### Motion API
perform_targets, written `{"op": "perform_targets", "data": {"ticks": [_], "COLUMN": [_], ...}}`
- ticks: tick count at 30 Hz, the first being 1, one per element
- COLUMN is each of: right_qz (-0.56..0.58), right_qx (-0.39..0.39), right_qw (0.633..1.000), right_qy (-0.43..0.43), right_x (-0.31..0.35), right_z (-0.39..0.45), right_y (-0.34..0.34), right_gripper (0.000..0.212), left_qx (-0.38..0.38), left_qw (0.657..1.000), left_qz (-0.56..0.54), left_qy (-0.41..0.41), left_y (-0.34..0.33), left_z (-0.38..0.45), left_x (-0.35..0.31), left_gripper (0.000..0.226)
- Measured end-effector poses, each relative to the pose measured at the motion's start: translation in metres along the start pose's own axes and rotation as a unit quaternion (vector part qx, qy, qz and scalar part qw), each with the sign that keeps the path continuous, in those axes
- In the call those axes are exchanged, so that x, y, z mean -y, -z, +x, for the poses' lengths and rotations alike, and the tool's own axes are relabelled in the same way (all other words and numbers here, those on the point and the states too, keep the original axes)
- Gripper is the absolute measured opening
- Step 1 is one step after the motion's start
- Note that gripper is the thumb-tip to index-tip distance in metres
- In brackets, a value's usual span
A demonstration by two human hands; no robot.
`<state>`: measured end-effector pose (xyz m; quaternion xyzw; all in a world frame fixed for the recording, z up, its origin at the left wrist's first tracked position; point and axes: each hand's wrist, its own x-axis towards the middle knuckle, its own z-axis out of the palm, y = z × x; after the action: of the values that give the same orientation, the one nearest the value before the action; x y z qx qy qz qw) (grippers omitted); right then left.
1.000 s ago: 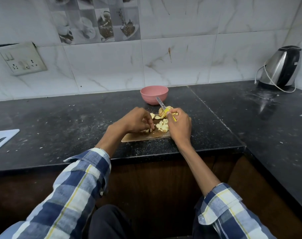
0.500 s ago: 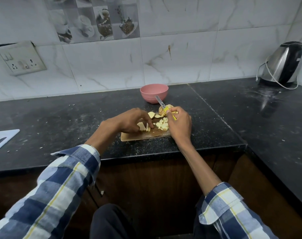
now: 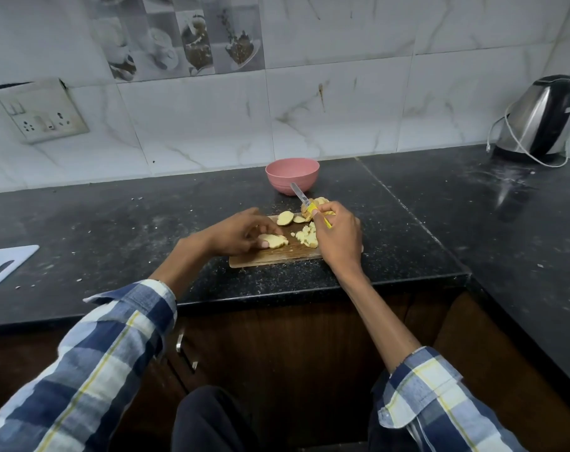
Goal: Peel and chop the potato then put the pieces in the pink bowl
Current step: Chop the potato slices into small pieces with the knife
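A small wooden chopping board (image 3: pixel 270 257) lies near the counter's front edge. On it my left hand (image 3: pixel 241 234) pinches a flat pale potato slice (image 3: pixel 273 240) between thumb and fingers. My right hand (image 3: pixel 337 238) grips a yellow-handled knife (image 3: pixel 304 202), its blade pointing up and away toward the pink bowl (image 3: pixel 291 175). A heap of small chopped potato pieces (image 3: pixel 306 236) sits beside my right hand. Two potato slices (image 3: pixel 285 218) and a larger potato chunk (image 3: pixel 317 203) lie at the board's far edge. The bowl stands behind the board; its inside is hidden.
The black stone counter (image 3: pixel 114 230) is dusted with crumbs. A steel kettle (image 3: pixel 537 120) with a white cord stands at the back right. A white board (image 3: pixel 3 267) lies at the far left edge. A wall socket (image 3: pixel 37 112) is on the tiles.
My left hand has drawn a potato slice toward the board's near left part and laid it flat. My right hand with the knife has hardly moved.
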<state>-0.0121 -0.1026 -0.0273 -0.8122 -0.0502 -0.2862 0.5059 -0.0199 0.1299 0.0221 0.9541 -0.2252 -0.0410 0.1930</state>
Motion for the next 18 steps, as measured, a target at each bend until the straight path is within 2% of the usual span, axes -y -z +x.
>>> {"op": "perform_targets", "data": {"ticks": [2,7,10,13,16,18], "right_qz": [-0.006,-0.022,-0.033,-0.033,-0.031,-0.032], "right_qx": [0.008,0.024,0.042,0.061,0.071,0.072], "right_qw": [1.000,0.999,0.998,0.997,0.996,0.996], "right_qy": [0.006,0.014,0.024,0.031,0.032,0.032], "right_x": [-0.002,-0.004,-0.006,-0.007,-0.007,-0.007], "right_z": [0.001,0.002,0.002,0.002,0.002,0.002], "right_y": [-0.003,-0.005,-0.007,-0.009,-0.009,-0.009], "right_gripper": [0.011,0.010,0.012,0.016,0.017,0.016], "left_qx": [-0.023,-0.144,-0.171,-0.180,-0.224,-0.218], "left_qw": [0.999,0.983,0.976,0.977,0.971,0.974], "left_qz": [0.015,0.032,0.034,0.000,-0.029,-0.023], "left_qy": [0.020,0.104,0.131,0.117,0.084,0.056], "left_y": [-0.007,-0.035,-0.043,-0.040,-0.034,-0.032], "left_z": [-0.001,-0.003,-0.003,-0.003,-0.003,-0.004], "left_x": [-0.004,-0.020,-0.023,-0.022,-0.023,-0.026], "left_gripper": [0.036,0.028,0.034,0.036,0.022,0.015]}}
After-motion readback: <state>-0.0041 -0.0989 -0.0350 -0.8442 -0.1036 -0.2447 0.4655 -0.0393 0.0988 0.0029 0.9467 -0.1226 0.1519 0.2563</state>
